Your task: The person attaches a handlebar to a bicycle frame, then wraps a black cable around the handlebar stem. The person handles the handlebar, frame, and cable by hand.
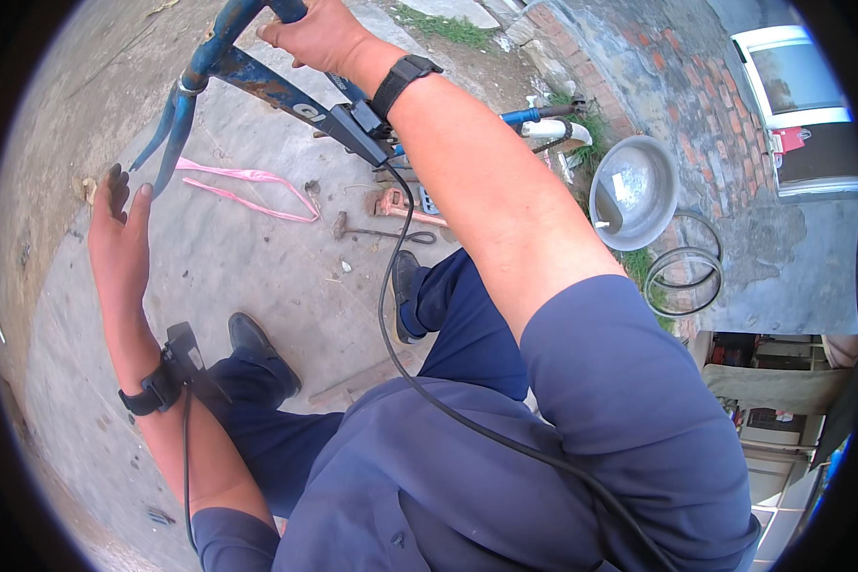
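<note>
A worn blue bicycle frame (272,93) with rust patches is held up at the upper left, its two-pronged fork (173,133) pointing down toward me. My right hand (319,36) reaches across the top and is closed around a frame tube; the picture's edge and the hand itself partly hide that grip. Just below the fork's ends, my left hand (124,224) is raised with thumb and fingers apart, holding nothing. Whether its fingertips touch the fork I cannot tell. Both wrists wear black straps, and a black cable (391,286) runs past the frame's lower end.
On the grey ground cloth (286,257) lie a pink strip (248,174), a hammer (340,226) and an orange-red tool (391,202). A round metal basin (663,181) stands at right, beside wheel hoops (682,281) and a brick-patched wall (705,124). My shoes (257,348) are below.
</note>
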